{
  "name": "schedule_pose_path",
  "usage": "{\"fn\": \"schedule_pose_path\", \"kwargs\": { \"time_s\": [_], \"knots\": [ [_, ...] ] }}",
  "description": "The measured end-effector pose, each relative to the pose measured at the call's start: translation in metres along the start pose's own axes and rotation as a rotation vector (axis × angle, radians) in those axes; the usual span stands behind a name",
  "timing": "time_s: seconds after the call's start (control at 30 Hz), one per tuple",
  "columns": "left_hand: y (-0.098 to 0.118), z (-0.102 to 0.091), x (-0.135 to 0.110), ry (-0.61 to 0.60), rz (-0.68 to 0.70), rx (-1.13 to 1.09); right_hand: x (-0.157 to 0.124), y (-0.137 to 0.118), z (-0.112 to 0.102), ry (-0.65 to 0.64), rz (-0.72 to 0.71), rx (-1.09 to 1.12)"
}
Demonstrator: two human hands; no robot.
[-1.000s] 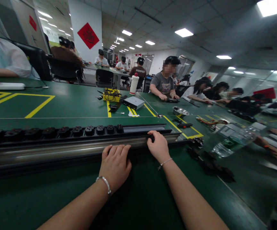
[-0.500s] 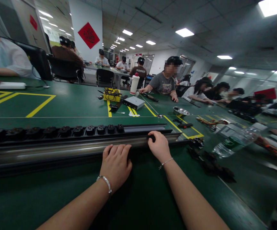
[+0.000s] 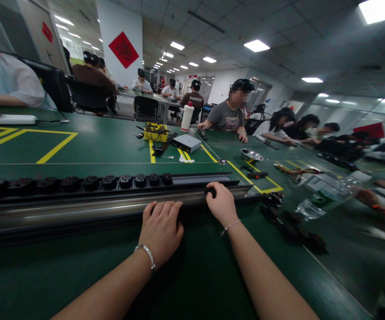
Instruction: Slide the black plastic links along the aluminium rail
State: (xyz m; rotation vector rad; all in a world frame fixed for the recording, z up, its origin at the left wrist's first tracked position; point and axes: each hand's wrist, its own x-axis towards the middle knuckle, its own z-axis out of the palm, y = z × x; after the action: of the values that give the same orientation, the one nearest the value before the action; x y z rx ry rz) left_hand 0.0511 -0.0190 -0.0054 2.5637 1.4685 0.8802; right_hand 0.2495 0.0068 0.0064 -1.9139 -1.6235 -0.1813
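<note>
The long metal rail (image 3: 95,209) lies across the near part of the table (image 3: 79,271), running out of view at the left, with about 10 black plugs (image 3: 126,180) in a row along its far side. The left hand (image 3: 161,226) rests its bent fingers on the near edge, thumb apart; I cannot tell whether it squeezes. The right hand (image 3: 222,203) is curled narrowly around a small black piece (image 3: 211,192) at the rail. If that hand pushed harder than the other steadies, the rail could slide on the smooth tabletop; a loose pinch could let the piece slip, since the fingers partly hide it. Beyond the rail, yellow tape (image 3: 57,149) marks the green surface, with a gray box (image 3: 186,143), a metal bowl (image 3: 251,155) and, to the right, a clear bottle (image 3: 315,203). A co-worker in a gray shirt (image 3: 226,116) sits across; farther off, others sit at tables under ceiling lights (image 3: 257,46).
</note>
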Motion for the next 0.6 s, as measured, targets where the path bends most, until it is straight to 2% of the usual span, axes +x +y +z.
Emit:
{"fn": "schedule_pose_path", "kwargs": {
  "time_s": [0.6],
  "knots": [
    [-0.0006, 0.0012, -0.0001, 0.0, 0.003, 0.007, -0.0011, -0.0005, -0.0006, 0.007, 0.034, 0.017]
  ]
}}
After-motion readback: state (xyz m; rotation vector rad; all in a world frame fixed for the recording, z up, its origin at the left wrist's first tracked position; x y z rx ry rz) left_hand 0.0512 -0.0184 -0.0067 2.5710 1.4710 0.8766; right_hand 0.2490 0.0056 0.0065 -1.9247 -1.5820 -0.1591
